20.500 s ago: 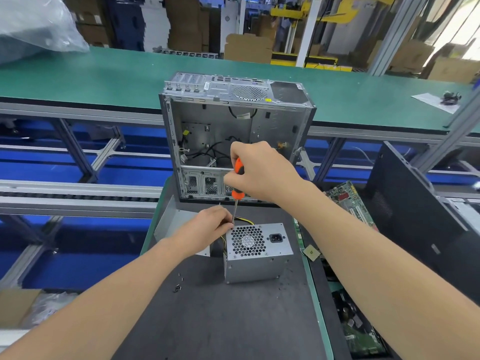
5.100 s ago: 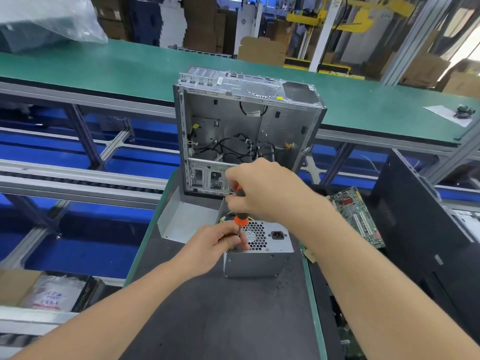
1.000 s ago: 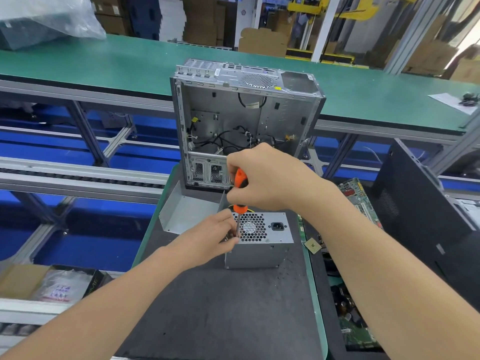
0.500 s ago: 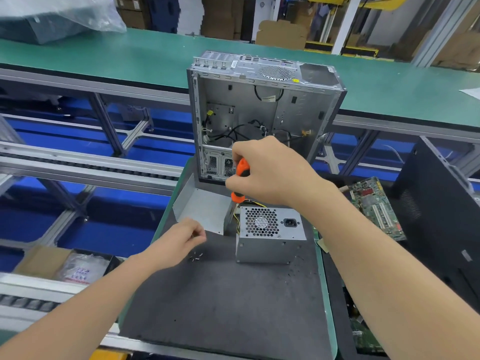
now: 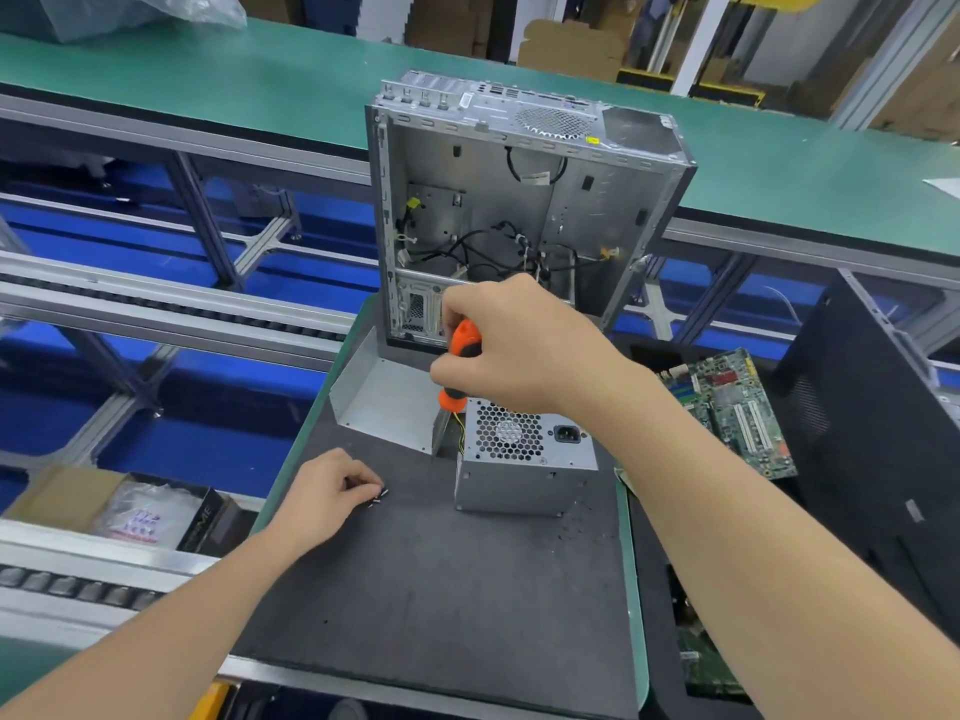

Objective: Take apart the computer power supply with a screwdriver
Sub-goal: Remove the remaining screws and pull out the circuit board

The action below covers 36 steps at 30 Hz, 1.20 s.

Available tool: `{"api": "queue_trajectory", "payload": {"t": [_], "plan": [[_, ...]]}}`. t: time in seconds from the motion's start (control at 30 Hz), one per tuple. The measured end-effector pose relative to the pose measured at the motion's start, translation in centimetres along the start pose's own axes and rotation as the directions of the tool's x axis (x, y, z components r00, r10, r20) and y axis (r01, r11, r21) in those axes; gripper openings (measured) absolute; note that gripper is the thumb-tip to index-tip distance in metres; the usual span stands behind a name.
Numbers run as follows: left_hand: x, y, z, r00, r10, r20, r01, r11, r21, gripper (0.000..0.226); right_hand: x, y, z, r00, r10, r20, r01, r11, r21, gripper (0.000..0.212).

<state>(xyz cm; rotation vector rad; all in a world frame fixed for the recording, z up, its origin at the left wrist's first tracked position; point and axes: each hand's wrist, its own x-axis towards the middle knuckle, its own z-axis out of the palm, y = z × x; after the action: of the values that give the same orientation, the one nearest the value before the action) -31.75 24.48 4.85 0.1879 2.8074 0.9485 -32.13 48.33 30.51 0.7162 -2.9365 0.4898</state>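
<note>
Screws, small and dark, lie on the dark grey matted tabletop right at the fingertips of our left hand. Its fingers are curled down over them, and we cannot tell whether it pinches one or only touches them. Our right hand is wrapped firmly round the orange-and-black-handled screwdriver, held upright just above the back left corner of the grey sheet-metal power supply. The power supply stands on the tabletop with its honeycomb fan grille and black mains socket facing up. It sits in front of the open silver computer case and just beside a bent grey metal panel. A green circuit board lies off to the right. We judge the step in hand to be parking loose screws before going after the next one on the cover. To do it well, we should gather the screws in one spot well apart from the supply, so that nothing rolls under it or off the edge. Then the left hand should come across to steady the box before the driver bears down. The tip is hidden from us, so it must be seated square in the screw head and pushed straight along the shaft to avoid slipping and chewing the slot. The yellow wires beside the shaft want keeping out of its way.
</note>
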Motion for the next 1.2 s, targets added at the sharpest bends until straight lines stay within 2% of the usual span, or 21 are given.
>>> {"api": "queue_trajectory", "payload": {"t": [0.13, 0.2, 0.27, 0.33, 0.43, 0.53, 0.6, 0.7, 0.87, 1.2], "plan": [[-0.1, 1.5, -1.4, 1.000, 0.003, 0.020, -0.003, 0.999, -0.033, 0.027, -0.6, 0.7, -0.8, 0.998, 0.030, -0.058, -0.027, 0.999, 0.040, 0.023], [-0.1, 3.6, -2.3, 0.998, 0.032, -0.049, -0.038, 0.992, -0.119, 0.026, -1.0, 1.4, -1.5, 0.994, 0.054, -0.096, -0.052, 0.998, 0.023, 0.023], [0.0, 6.7, -3.2, 0.985, 0.088, -0.148, -0.120, 0.968, -0.222, 0.023, -1.5, 2.2, -2.4, 0.988, 0.072, -0.140, -0.075, 0.997, -0.019, 0.025], [0.5, 10.3, -4.0, 0.964, 0.191, -0.187, -0.240, 0.926, -0.290, 0.026, -2.1, 3.2, -3.2, 0.980, 0.089, -0.179, -0.102, 0.993, -0.063, 0.026], [1.4, 15.4, -3.6, 0.914, 0.396, -0.085, -0.401, 0.854, -0.332, 0.034, -3.2, 4.6, -3.9, 0.974, 0.119, -0.193, -0.141, 0.985, -0.104, 0.026], [2.1, 18.3, -1.6, 0.868, 0.488, 0.097, -0.420, 0.823, -0.382, 0.038, -4.1, 5.7, -4.0, 0.972, 0.143, -0.187, -0.166, 0.980, -0.113, 0.024], [2.3, 18.8, -0.3, 0.860, 0.482, 0.170, -0.398, 0.841, -0.367, 0.050, -4.8, 6.3, -3.9, 0.972, 0.145, -0.187, -0.165, 0.982, -0.095, 0.024], [2.6, 18.6, 1.0, 0.883, 0.437, 0.174, -0.355, 0.862, -0.362, 0.065, -5.6, 7.1, -3.7, 0.971, 0.148, -0.190, -0.164, 0.984, -0.069, 0.025], [3.0, 18.1, 1.4, 0.901, 0.398, 0.176, -0.310, 0.871, -0.382, 0.057, -6.4, 7.7, -3.1, 0.970, 0.157, -0.188, -0.168, 0.985, -0.042, 0.024], [2.8, 17.8, 1.4, 0.890, 0.422, 0.174, -0.318, 0.847, -0.426, 0.066, -6.6, 7.8, -3.1, 0.971, 0.156, -0.183, -0.163, 0.986, -0.024, 0.025]]}}
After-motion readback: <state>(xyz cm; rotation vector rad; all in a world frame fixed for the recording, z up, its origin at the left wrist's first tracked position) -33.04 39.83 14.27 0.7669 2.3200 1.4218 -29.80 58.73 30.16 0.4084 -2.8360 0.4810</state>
